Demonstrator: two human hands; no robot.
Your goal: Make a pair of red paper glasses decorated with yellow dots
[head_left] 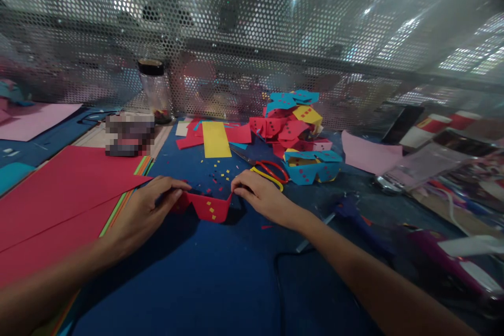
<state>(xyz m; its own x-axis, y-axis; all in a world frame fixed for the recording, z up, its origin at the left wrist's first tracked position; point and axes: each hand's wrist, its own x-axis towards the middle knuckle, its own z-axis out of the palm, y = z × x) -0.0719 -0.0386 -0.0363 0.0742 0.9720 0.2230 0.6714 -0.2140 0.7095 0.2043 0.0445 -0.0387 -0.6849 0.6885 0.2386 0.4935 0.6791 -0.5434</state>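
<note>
A small red folded paper box (207, 207) with yellow square dots stands on the blue mat (197, 283) in front of me. My left hand (151, 205) pinches its left end, fingers closed on the paper. My right hand (260, 194) pinches its right end the same way. Tiny yellow and red paper squares (218, 173) lie scattered just behind the box.
Red-and-yellow-handled scissors (268, 169) lie behind my right hand. A pile of finished red, blue and yellow boxes (297, 126) stands further back, with a yellow strip (216, 139). Red sheets (59, 189) lie left. A glue gun (433, 257) and its cable lie right. A perforated metal wall (252, 37) closes the back.
</note>
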